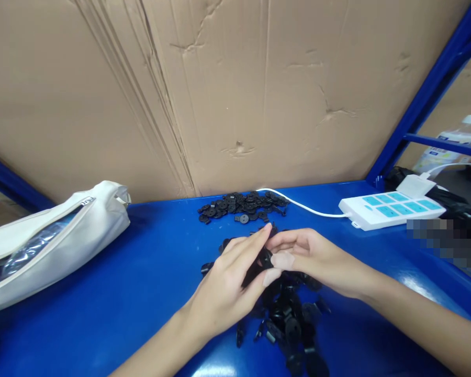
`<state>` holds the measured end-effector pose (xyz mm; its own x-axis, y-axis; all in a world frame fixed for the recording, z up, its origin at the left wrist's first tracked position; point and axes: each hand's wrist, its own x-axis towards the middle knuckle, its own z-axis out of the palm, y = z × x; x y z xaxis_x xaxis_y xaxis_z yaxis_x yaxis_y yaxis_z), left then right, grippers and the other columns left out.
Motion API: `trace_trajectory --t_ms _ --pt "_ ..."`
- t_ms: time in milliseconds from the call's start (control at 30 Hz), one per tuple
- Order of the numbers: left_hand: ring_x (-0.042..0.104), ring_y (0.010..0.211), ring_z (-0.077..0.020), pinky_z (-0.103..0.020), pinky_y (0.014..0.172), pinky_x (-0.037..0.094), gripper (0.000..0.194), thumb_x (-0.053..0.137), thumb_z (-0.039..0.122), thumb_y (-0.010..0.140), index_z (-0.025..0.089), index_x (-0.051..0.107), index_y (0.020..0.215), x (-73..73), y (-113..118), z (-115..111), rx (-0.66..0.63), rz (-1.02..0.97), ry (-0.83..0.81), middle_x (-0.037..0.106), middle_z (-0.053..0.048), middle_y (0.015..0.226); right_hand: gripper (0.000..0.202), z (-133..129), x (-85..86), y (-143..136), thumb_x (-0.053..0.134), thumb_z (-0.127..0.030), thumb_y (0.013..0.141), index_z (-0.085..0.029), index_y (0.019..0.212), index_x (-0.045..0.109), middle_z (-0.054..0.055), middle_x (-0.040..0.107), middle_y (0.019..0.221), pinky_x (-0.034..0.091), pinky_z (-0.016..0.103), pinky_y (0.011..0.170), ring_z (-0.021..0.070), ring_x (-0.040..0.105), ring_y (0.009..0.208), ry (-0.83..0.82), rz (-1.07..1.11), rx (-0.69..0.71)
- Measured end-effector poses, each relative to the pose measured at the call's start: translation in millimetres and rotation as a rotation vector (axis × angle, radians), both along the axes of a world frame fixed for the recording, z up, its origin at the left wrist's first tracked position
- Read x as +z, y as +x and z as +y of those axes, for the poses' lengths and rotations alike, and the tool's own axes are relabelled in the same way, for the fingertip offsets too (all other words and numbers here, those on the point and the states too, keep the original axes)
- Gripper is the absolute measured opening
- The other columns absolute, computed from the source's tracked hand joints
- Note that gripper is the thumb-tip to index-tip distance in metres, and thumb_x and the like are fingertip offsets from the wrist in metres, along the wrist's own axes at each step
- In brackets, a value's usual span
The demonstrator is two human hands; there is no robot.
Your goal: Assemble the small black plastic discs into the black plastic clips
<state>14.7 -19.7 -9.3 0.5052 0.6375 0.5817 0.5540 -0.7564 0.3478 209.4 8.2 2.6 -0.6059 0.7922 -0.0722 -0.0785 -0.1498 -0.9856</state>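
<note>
Both hands meet above a loose heap of small black plastic parts (292, 327) on the blue tabletop. My left hand (235, 277) has its fingers stretched toward the upper right, its thumb bent in close to my right thumb. My right hand (306, 254) reaches in from the right with curled fingers. A small black plastic part (264, 257) is pinched between the hands; its exact shape is partly hidden by the fingers. Pale coverings show on both thumb tips. Behind the hands lies a second pile of flat black parts with round discs (243, 204).
A cream zippered pouch (82, 235) lies at the left, partly unzipped. At the right sits a white power strip (392, 207) with blue sockets and a white cable. A cardboard sheet (235, 94) stands behind the blue table (157, 283). A plastic bottle (451, 141) is beyond the blue frame.
</note>
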Motion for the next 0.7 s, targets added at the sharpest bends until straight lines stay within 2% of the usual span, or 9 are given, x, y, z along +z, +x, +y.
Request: trace_trajectory --t_ms 200,300,467,700 --pt "0.057 0.117 -0.0231 -0.039 0.093 0.052 0.058 0.054 0.023 0.092 0.019 0.029 0.144 4.5 -0.5 -2.4 -0.137 0.016 -0.009 0.054 -0.013 0.133 0.017 -1.2 2.3 2.2 0.071 -0.026 0.071 -0.015 0.081 0.064 0.002 0.064 0.077 0.050 0.031 0.081 0.0168 0.063 0.079 -0.009 -0.004 0.106" --pt "0.054 0.121 -0.0232 -0.040 0.097 0.050 0.059 0.053 0.024 0.092 0.018 0.027 0.145 5.2 1.0 -3.5 -0.165 0.060 0.024 0.052 -0.014 0.136 0.013 -3.7 2.9 -0.8 0.066 -0.017 0.067 -0.015 0.079 0.062 0.001 0.061 0.076 0.049 0.029 0.075 0.0154 0.060 0.076 0.002 -0.053 0.105" --pt "0.041 0.133 -0.0241 -0.039 0.100 0.049 0.059 0.046 0.025 0.096 0.012 0.018 0.147 5.3 3.2 -6.5 -0.137 0.200 0.083 0.042 -0.017 0.143 0.033 -8.7 -1.0 -2.6 0.053 -0.005 0.065 -0.017 0.094 0.063 -0.003 0.056 0.073 0.046 0.024 0.066 0.0121 0.055 0.069 0.030 -0.106 0.090" --pt "0.034 0.136 -0.0289 -0.038 0.104 0.047 0.058 0.041 0.019 0.096 0.000 0.017 0.146 -0.3 8.6 -12.4 -0.030 0.380 0.250 0.032 -0.025 0.146 0.038 -12.4 -5.0 -2.4 0.046 -0.004 0.073 -0.019 0.105 0.062 -0.002 0.057 0.076 0.044 0.023 0.063 0.0121 0.053 0.068 0.094 -0.089 0.106"
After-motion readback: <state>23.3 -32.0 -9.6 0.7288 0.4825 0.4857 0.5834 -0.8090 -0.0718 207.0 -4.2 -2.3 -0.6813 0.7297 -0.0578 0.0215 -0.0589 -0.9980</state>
